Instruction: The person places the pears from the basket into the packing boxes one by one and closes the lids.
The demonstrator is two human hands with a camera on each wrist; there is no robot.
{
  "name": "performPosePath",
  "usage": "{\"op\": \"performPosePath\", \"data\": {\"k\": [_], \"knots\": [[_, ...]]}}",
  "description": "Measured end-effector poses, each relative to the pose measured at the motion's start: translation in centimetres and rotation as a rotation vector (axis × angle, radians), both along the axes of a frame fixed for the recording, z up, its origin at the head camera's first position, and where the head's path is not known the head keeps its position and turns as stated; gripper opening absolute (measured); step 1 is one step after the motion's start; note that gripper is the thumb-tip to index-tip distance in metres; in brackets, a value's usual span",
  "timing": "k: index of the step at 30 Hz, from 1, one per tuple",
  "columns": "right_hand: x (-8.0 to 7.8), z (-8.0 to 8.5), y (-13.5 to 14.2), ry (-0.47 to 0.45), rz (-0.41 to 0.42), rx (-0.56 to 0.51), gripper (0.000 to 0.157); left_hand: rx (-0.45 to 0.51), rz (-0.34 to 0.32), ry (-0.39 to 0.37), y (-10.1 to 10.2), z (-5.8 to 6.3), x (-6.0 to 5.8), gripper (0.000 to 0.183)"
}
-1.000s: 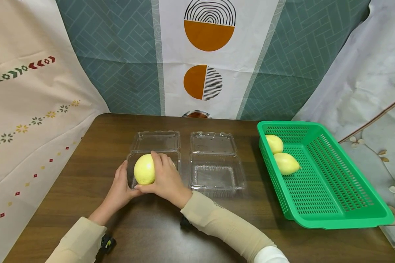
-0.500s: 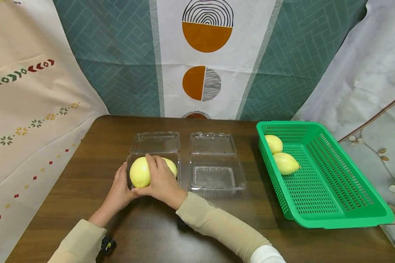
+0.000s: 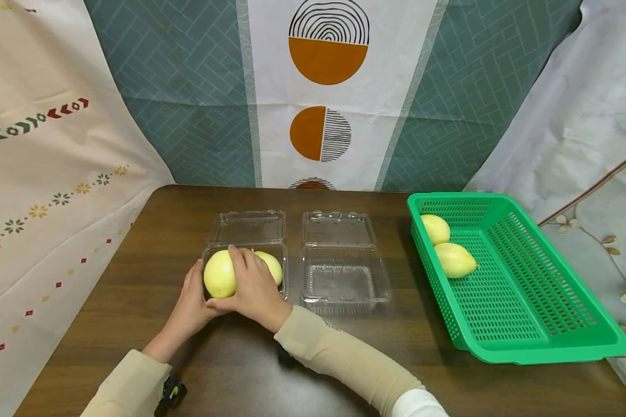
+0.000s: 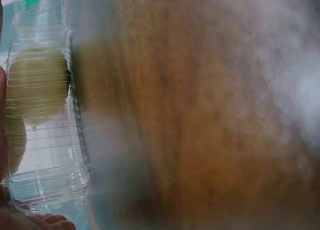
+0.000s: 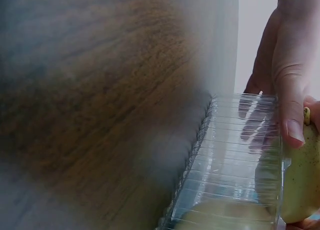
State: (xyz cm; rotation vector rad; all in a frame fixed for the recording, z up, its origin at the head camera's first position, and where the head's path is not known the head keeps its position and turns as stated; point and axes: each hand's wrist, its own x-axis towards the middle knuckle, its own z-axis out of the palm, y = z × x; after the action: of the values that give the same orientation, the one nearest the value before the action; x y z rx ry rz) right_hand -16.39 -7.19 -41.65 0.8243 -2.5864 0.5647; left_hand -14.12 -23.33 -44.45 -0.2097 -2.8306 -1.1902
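A clear plastic clamshell box (image 3: 284, 289) lies with its lid folded back on the table's left half. My right hand (image 3: 258, 289) grips a round yellow fruit (image 3: 219, 275) with a short stem and brown specks, tilted at the box's left side. A second yellow fruit (image 3: 270, 267) lies in the box's right part, partly hidden behind my right hand. My left hand (image 3: 190, 304) holds the box's left side; the right wrist view shows its thumb (image 5: 292, 115) against the gripped fruit and its fingers outside the clear wall. Through the box's ribbed wall, the left wrist view shows a fruit (image 4: 40, 84).
Another clear clamshell box (image 3: 344, 275) stands unfolded to the right, with nothing in it. At the far right, a green plastic basket (image 3: 545, 353) holds two yellow fruits (image 3: 455, 260) along its left wall. Patterned cloths hang around the brown table (image 3: 229, 370).
The gripped fruit and my right hand have moved left and slightly lower into the box's left part, uncovering more of the second fruit. My left hand has stayed at the box's left side.
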Motion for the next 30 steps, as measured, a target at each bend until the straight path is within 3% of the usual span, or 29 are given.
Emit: {"op": "performPosePath", "data": {"k": [15,30], "knots": [[-0.8,-0.3,-0.6,0.057,-0.033,0.026,0.105,0.023,0.0,-0.062,0.1,0.4,0.0,0.121],[-1.4,-1.0,-0.9,0.076,-0.069,0.086,0.104,0.022,0.012,-0.036,0.4,0.1,-0.1,0.12]]}}
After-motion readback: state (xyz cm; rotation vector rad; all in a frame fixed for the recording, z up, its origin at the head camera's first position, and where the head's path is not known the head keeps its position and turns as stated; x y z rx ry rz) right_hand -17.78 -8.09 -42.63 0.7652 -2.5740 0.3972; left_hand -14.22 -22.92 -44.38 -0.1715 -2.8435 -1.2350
